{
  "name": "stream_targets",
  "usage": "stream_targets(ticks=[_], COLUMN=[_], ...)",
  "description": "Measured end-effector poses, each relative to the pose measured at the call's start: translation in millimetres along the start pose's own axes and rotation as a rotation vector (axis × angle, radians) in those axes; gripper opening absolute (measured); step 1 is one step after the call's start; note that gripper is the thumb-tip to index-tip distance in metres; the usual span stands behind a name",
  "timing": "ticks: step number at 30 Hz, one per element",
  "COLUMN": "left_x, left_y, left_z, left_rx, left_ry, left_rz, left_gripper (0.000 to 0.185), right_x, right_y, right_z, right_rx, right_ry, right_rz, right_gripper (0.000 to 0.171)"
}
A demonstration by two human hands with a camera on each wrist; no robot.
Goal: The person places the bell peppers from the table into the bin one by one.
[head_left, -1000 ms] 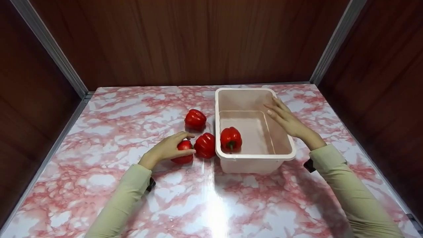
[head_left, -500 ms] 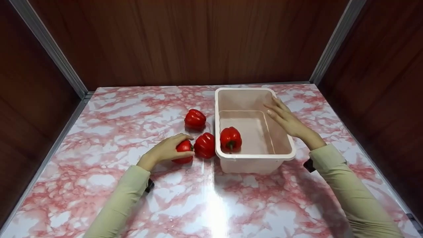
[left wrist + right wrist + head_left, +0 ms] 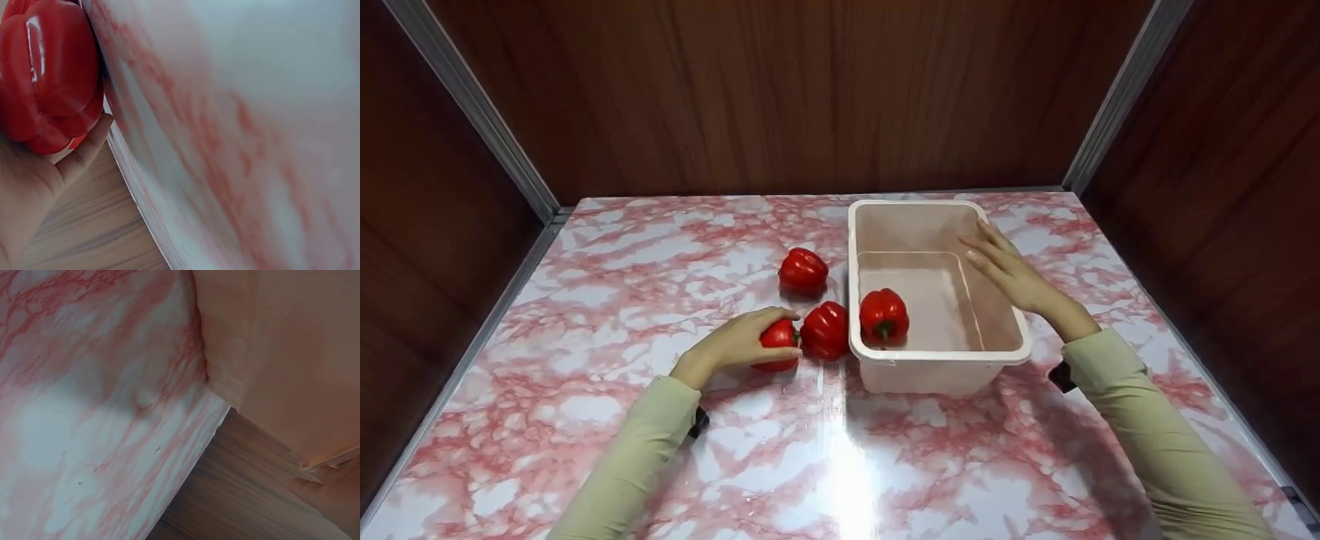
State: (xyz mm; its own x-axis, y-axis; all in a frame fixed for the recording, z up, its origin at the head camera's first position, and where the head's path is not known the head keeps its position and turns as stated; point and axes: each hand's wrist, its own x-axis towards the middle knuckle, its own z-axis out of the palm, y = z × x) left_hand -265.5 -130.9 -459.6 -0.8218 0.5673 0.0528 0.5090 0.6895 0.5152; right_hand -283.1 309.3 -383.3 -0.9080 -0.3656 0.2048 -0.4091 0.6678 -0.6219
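"What's the left hand (image 3: 735, 343) doing?"

"Curled round a shiny, round red pepper (image 3: 778, 335) on the pink-and-white table (image 3: 769, 465). Picking up, I think; lifting needs a snug squeeze."

"And the right hand (image 3: 1011, 276)?"

"Fingers straight, at that pale, oblong plastic box (image 3: 937, 355)."

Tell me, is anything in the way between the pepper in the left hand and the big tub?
Yes. Another red bell pepper sits between the held red bell pepper, in the left hand, and the pale plastic tub. The tub's raised left wall stands in between too.
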Motion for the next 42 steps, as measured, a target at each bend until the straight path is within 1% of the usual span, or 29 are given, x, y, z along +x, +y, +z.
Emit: stream_targets(ticks=[6, 10, 18, 27, 35, 42], left_x=[-1.0, -1.0, 0.0, 1.7, 1.3, 2.3], left_y=[2.9, 3.4, 0.7, 0.3, 0.9, -0.1], left_z=[0.4, 1.6, 3.1, 3.1, 2.8, 2.4], left_rx=[0.000, 0.010, -0.001, -0.015, 0.006, 0.013], left_ry=[-0.010, -0.007, 0.004, 0.001, 0.011, 0.020], left_rz=[-0.026, -0.026, -0.009, 0.030, 0.042, 0.053], left_gripper=[0.076, 0.076, 0.078, 0.076, 0.072, 0.070], right_x=[-1.7, -1.9, -0.3, 0.9, 0.3, 0.8], right_y=[-3.2, -4.2, -3.4, -0.3, 0.5, 0.9], right_z=[0.1, 0.2, -0.4, -0.3, 0.1, 0.3], right_rx=[0.009, 0.009, 0.007, 0.011, 0.004, -0.004], right_ry=[-0.022, -0.018, -0.008, 0.002, -0.007, 0.007], right_rz=[0.020, 0.012, 0.002, -0.014, -0.004, -0.023], right_gripper=[0.050, 0.050, 0.050, 0.050, 0.049, 0.047])
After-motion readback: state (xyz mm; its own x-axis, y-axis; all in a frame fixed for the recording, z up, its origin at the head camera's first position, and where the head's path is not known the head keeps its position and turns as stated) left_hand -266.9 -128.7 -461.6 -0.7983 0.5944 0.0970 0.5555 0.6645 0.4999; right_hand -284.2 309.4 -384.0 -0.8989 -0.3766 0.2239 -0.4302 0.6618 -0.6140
